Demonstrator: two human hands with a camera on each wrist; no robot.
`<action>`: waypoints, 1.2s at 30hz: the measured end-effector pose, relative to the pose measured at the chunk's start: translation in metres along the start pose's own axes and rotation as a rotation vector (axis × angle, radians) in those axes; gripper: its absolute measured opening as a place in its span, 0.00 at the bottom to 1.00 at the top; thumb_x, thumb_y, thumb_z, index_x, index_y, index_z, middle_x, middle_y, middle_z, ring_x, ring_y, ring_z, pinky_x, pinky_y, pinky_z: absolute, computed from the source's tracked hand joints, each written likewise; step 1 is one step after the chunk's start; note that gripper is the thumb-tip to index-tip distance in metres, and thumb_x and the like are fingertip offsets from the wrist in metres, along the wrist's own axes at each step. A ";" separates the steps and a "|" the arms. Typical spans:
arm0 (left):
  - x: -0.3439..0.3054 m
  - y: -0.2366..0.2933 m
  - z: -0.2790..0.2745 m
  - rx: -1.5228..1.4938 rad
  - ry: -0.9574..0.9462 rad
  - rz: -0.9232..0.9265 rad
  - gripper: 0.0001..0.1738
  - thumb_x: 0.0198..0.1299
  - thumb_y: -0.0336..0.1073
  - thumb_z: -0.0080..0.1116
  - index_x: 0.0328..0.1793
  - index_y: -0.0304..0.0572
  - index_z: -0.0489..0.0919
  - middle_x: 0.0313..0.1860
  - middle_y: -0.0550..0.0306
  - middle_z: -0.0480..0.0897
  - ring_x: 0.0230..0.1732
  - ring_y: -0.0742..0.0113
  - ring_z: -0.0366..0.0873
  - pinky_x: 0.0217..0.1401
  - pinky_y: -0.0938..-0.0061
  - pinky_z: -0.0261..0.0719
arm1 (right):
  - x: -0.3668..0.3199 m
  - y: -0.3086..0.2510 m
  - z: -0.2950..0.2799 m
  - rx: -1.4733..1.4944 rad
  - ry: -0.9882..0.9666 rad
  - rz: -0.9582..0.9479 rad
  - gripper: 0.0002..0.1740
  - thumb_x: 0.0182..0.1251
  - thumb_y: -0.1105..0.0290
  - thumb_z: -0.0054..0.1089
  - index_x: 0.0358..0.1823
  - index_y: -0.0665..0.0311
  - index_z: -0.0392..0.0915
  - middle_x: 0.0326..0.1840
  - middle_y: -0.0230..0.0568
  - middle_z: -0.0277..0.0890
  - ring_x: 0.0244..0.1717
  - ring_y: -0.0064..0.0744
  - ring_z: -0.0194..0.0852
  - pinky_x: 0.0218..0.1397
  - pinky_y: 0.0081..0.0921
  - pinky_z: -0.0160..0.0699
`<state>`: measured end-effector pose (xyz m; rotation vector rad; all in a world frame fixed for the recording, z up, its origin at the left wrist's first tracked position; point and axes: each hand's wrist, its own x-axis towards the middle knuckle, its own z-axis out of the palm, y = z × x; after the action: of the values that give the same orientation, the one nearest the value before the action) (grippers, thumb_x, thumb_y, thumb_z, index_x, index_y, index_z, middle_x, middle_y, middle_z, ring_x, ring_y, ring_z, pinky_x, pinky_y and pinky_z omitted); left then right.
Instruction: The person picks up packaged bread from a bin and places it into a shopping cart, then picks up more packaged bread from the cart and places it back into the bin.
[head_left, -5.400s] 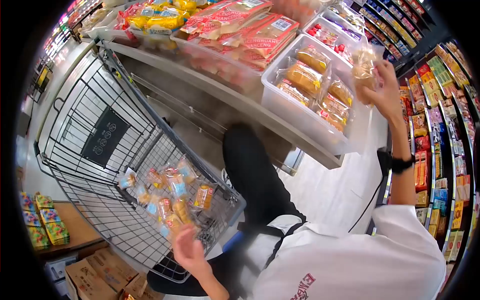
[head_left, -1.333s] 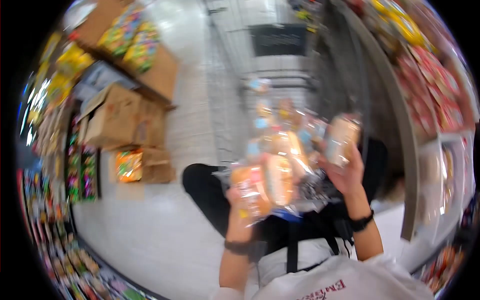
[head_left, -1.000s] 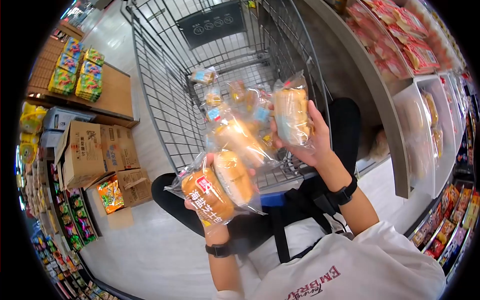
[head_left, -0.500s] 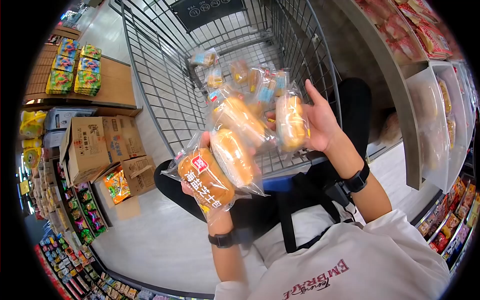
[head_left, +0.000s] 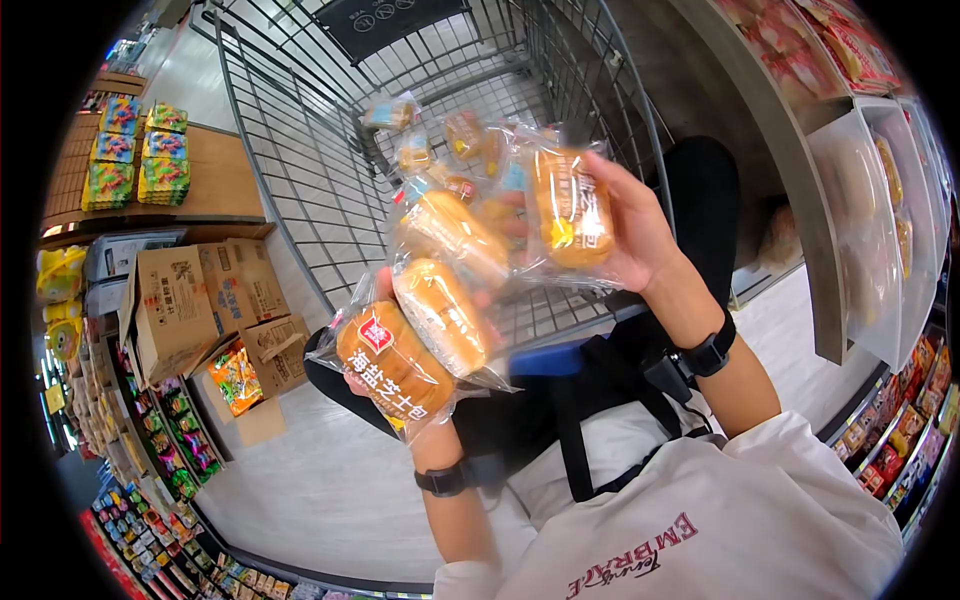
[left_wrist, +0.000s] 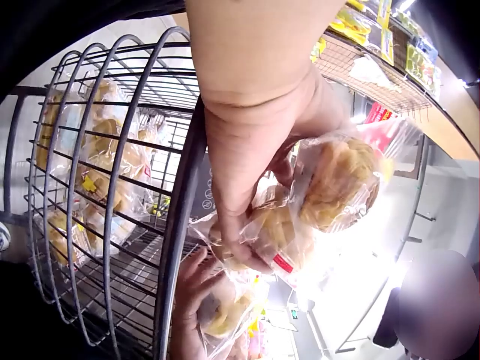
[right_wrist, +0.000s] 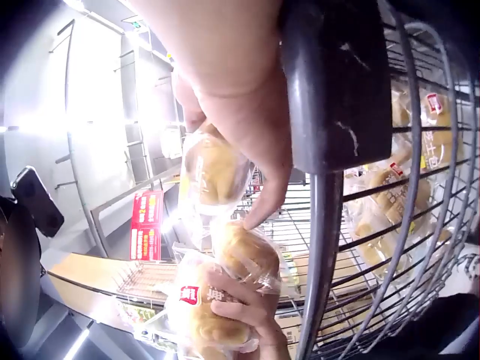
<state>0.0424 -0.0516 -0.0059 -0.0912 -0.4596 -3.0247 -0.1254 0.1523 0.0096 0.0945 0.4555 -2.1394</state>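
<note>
**Four wrapped buns held above the cart**

The left grip [left_wrist: 247, 150] is clenched round three wrapped buns [head_left: 440, 315], fanned one past the other. The bun closest to the wrist carries a red label and dark printing on its clear wrapper. The other two lie beyond it, farther from the body. From the left wrist view, the fingers curl under the wrappers and pinch them together.

The right grip [head_left: 632, 235] grasps a fourth wrapped bun [head_left: 570, 205], holding it upright with the palm behind it and the thumb along its edge. This bun sits just beside the farthest of the left grip's three, and their wrappers nearly meet.

Both grips hang over the near end of a wire cart [head_left: 300, 170]. Beyond the fingertips, more loose bun packs [head_left: 410, 150] lie in the cart's basket. Each wrist wears a black band [head_left: 708, 355].

Well off to the left of the left grip stand open cardboard boxes [head_left: 170, 300] on the floor. To the right of the right grip runs a shelf [head_left: 790, 150] with a white bin [head_left: 850, 260].
</note>
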 end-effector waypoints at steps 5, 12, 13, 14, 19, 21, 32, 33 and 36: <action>-0.003 -0.001 -0.006 -0.063 0.041 0.020 0.55 0.47 0.68 0.68 0.80 0.67 0.56 0.77 0.43 0.60 0.70 0.21 0.60 0.60 0.29 0.68 | -0.001 -0.004 -0.011 0.061 -0.035 -0.045 0.30 0.75 0.54 0.44 0.70 0.67 0.62 0.66 0.58 0.70 0.62 0.48 0.76 0.65 0.45 0.77; -0.001 -0.002 -0.007 -0.140 0.148 0.089 0.57 0.46 0.68 0.70 0.81 0.71 0.53 0.80 0.46 0.56 0.72 0.22 0.58 0.63 0.29 0.66 | 0.001 -0.003 -0.004 -0.109 0.086 -0.308 0.29 0.75 0.55 0.50 0.72 0.60 0.60 0.63 0.43 0.72 0.59 0.37 0.76 0.62 0.44 0.79; -0.001 -0.002 -0.010 -0.142 0.149 0.085 0.57 0.46 0.68 0.70 0.81 0.71 0.53 0.80 0.46 0.56 0.72 0.22 0.58 0.63 0.29 0.66 | -0.002 -0.001 0.005 -0.151 0.132 -0.282 0.31 0.75 0.49 0.49 0.72 0.59 0.60 0.60 0.42 0.72 0.58 0.34 0.76 0.59 0.40 0.81; -0.002 -0.001 -0.014 -0.155 0.113 0.076 0.57 0.47 0.67 0.70 0.81 0.72 0.53 0.79 0.46 0.56 0.72 0.22 0.58 0.63 0.29 0.65 | -0.002 -0.001 0.002 -0.151 0.136 -0.284 0.31 0.75 0.49 0.49 0.72 0.59 0.60 0.60 0.42 0.72 0.58 0.34 0.76 0.59 0.40 0.81; -0.006 0.001 -0.020 -0.183 0.087 0.050 0.56 0.48 0.64 0.72 0.81 0.73 0.53 0.79 0.45 0.57 0.72 0.22 0.57 0.63 0.29 0.65 | 0.000 -0.002 0.005 -0.100 0.160 -0.298 0.28 0.76 0.47 0.49 0.66 0.59 0.68 0.54 0.36 0.75 0.48 0.27 0.77 0.52 0.28 0.80; -0.006 0.001 -0.020 -0.200 0.034 0.033 0.56 0.47 0.62 0.73 0.81 0.73 0.54 0.79 0.44 0.57 0.72 0.21 0.57 0.64 0.28 0.65 | 0.000 -0.001 0.003 -0.161 0.159 -0.296 0.31 0.77 0.45 0.44 0.69 0.60 0.65 0.56 0.38 0.74 0.53 0.29 0.77 0.55 0.31 0.80; 0.007 -0.002 0.000 -0.453 -0.037 -0.135 0.42 0.65 0.72 0.40 0.79 0.58 0.60 0.73 0.21 0.58 0.68 0.14 0.58 0.65 0.28 0.63 | 0.003 0.003 0.003 -0.357 0.184 -0.403 0.26 0.74 0.57 0.50 0.68 0.64 0.68 0.59 0.41 0.73 0.57 0.28 0.75 0.60 0.27 0.77; 0.009 -0.003 0.001 -0.514 -0.094 -0.191 0.44 0.67 0.72 0.35 0.78 0.52 0.62 0.73 0.18 0.57 0.67 0.12 0.58 0.66 0.28 0.63 | 0.004 0.003 0.002 -0.330 0.182 -0.391 0.26 0.74 0.58 0.51 0.67 0.64 0.68 0.60 0.41 0.73 0.57 0.28 0.75 0.60 0.27 0.77; 0.009 -0.002 0.005 -0.447 -0.058 -0.166 0.48 0.67 0.74 0.27 0.76 0.41 0.64 0.73 0.18 0.57 0.65 0.10 0.59 0.67 0.29 0.63 | 0.003 0.002 0.000 -0.289 0.168 -0.366 0.26 0.73 0.59 0.52 0.67 0.65 0.68 0.60 0.42 0.74 0.58 0.28 0.75 0.60 0.28 0.77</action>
<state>0.0339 -0.0491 -0.0010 -0.1757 0.2258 -3.2351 -0.1257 0.1489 0.0079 0.0277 0.9364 -2.4044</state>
